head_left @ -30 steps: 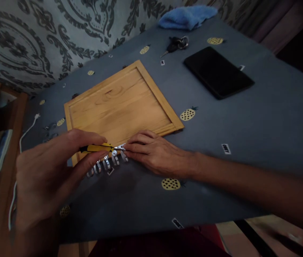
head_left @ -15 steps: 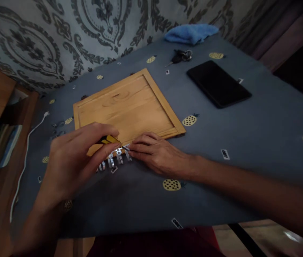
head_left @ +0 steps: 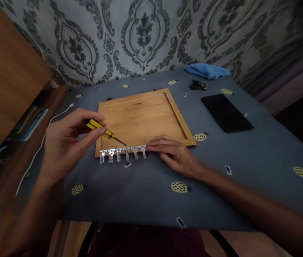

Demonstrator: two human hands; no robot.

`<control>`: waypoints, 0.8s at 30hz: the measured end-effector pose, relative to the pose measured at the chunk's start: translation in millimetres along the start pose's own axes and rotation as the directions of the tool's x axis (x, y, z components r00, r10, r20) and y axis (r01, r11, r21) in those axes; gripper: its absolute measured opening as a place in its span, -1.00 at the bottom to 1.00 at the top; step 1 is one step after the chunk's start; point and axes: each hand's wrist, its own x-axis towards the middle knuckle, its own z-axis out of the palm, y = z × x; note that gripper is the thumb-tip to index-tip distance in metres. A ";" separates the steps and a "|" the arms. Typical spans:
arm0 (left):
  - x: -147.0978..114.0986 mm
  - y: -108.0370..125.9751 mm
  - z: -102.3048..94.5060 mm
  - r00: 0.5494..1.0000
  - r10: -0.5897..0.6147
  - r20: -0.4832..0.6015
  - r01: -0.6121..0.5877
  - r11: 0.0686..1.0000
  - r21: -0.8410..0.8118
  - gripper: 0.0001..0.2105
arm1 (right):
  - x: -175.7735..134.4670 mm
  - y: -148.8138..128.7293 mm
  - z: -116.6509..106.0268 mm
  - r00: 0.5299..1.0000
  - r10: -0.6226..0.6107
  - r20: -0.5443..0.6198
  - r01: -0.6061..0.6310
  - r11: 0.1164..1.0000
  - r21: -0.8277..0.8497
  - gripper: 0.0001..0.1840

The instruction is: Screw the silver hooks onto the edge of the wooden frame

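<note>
A wooden framed board (head_left: 140, 119) lies on the table with a metal hook rail (head_left: 127, 150) along its near edge. Several small hooks hang from the rail over the board's edge. My left hand (head_left: 69, 142) pinches a yellow and black screwdriver (head_left: 109, 134) by its handle. The screwdriver slants down to the right, its tip close above the middle of the rail; whether it touches anything I cannot tell. My right hand (head_left: 177, 153) rests with fingers stretched out on the board's near edge, fingertips at the rail's right end.
A black tablet (head_left: 226, 112) lies to the right of the board. Behind it are keys (head_left: 197, 85) and a blue cloth (head_left: 207, 70). At the left, a white cable (head_left: 35, 157) runs beside a wooden shelf (head_left: 53, 98) holding books. A patterned wall rises behind the table.
The screwdriver has lifted and pulled back from the rail with my left hand. My right fingers rest at the rail's right end, and more hooks show. The camera view has shifted.
</note>
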 end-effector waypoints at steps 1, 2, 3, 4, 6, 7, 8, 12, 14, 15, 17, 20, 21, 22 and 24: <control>-3.3 -7.2 -2.0 1.000 -0.026 0.004 0.026 1.000 -0.006 -0.89 | 0.5 -0.2 0.3 0.999 0.013 -0.033 -0.011 0.999 0.033 -0.57; -6.2 -14.4 -3.8 0.999 -0.053 0.005 0.053 0.999 -0.012 -0.89 | 0.8 -0.4 0.8 0.998 0.023 -0.067 -0.018 0.998 0.063 -0.58; -8.9 -21.5 -5.8 0.997 -0.083 0.008 0.083 0.996 -0.010 -0.88 | 0.9 -0.6 1.5 0.995 0.032 -0.095 -0.024 0.996 0.088 -0.58; -11.4 -28.2 -7.9 0.994 -0.106 0.006 0.106 0.994 -0.002 -0.86 | 0.8 -0.6 2.2 0.992 0.045 -0.115 -0.033 0.994 0.106 -0.58; -16.1 -40.2 -12.8 0.990 -0.144 -0.007 0.144 0.990 0.013 -0.84 | 0.2 -0.3 3.5 0.986 0.085 -0.142 -0.068 0.990 0.122 -0.59; -18.4 -45.3 -15.5 0.986 -0.163 -0.022 0.163 0.987 0.005 -0.83 | -0.1 0.0 4.0 0.983 0.103 -0.154 -0.084 0.989 0.121 -0.60; -20.8 -49.9 -18.3 0.982 -0.185 -0.042 0.185 0.983 -0.014 -0.82 | -0.3 0.3 4.4 0.980 0.116 -0.164 -0.098 0.989 0.115 -0.61; -29.8 -64.2 -27.4 0.957 -0.255 -0.138 0.237 0.962 -0.133 -0.79 | 0.2 0.7 5.5 0.977 0.128 -0.173 -0.115 0.990 0.083 -0.64; -34.4 -71.2 -28.4 0.944 -0.290 -0.159 0.259 0.947 -0.188 -0.79 | 0.6 0.5 6.1 0.976 0.135 -0.170 -0.125 0.990 0.066 -0.65; -36.8 -75.1 -27.6 0.936 -0.313 -0.161 0.276 0.936 -0.219 -0.78 | 0.7 0.4 6.5 0.976 0.139 -0.170 -0.131 0.990 0.056 -0.65; -41.9 -83.2 -23.4 0.924 -0.355 -0.144 0.310 0.913 -0.265 -0.77 | 0.7 0.3 7.2 0.974 0.149 -0.171 -0.144 0.989 0.037 -0.66; -49.7 -93.9 -13.5 0.937 -0.341 -0.072 0.323 0.928 -0.188 -0.79 | 1.2 -0.4 7.2 0.974 0.155 -0.168 -0.155 0.988 0.011 -0.67; -52.0 -96.6 -10.3 0.946 -0.322 -0.040 0.314 0.940 -0.130 -0.81 | 1.8 -0.9 6.8 0.974 0.152 -0.167 -0.153 0.988 0.005 -0.67; -54.1 -98.9 -7.7 0.953 -0.303 -0.015 0.301 0.950 -0.084 -0.83 | 2.4 -1.6 6.2 0.975 0.148 -0.168 -0.149 0.989 0.001 -0.66; -57.2 -102.9 -4.2 0.962 -0.270 0.025 0.270 0.963 -0.012 -0.87 | 3.3 -2.8 4.9 0.977 0.127 -0.172 -0.130 0.992 -0.005 -0.66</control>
